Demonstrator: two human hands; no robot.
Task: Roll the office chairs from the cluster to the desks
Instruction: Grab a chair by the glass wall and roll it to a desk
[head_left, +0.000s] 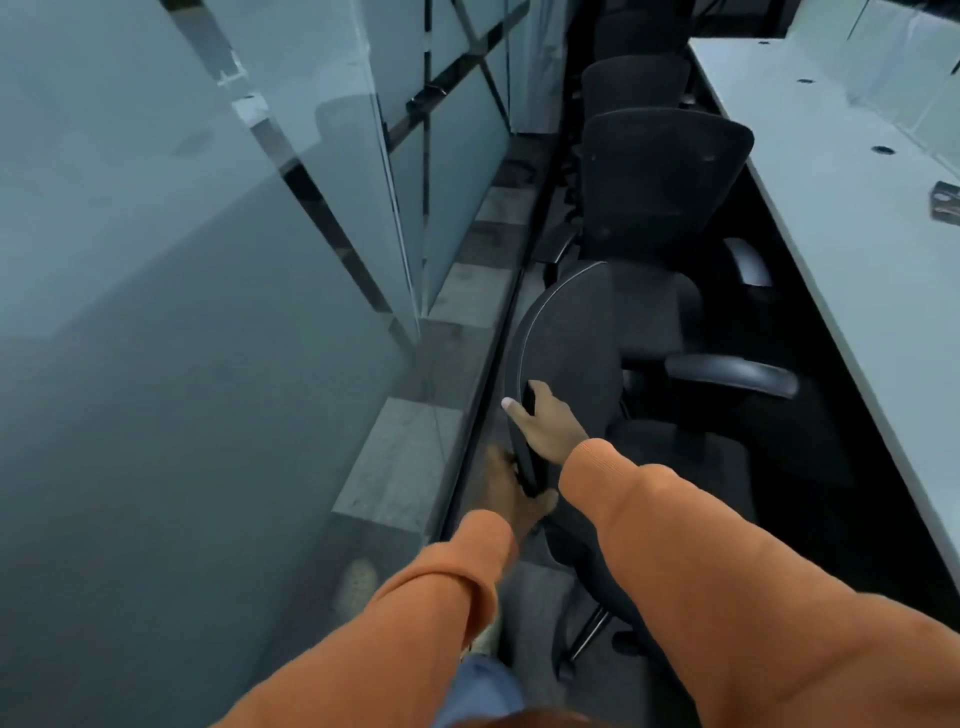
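A black office chair (571, 338) stands right in front of me, its backrest turned toward me and its armrest (732, 371) reaching toward the long white desk (841, 218) on the right. My left hand (511, 493) grips the lower edge of the backrest rim. My right hand (545, 421) grips the same rim a little higher, thumb over the edge. Both arms wear orange sleeves. Beyond it, more black chairs (660, 176) line up along the desk's edge.
A frosted glass partition wall (208, 260) runs along the left, leaving a narrow aisle with a tiled floor strip (410, 457). A small dark object (945, 200) lies on the desk at the right. My shoe (488, 636) shows below my left arm.
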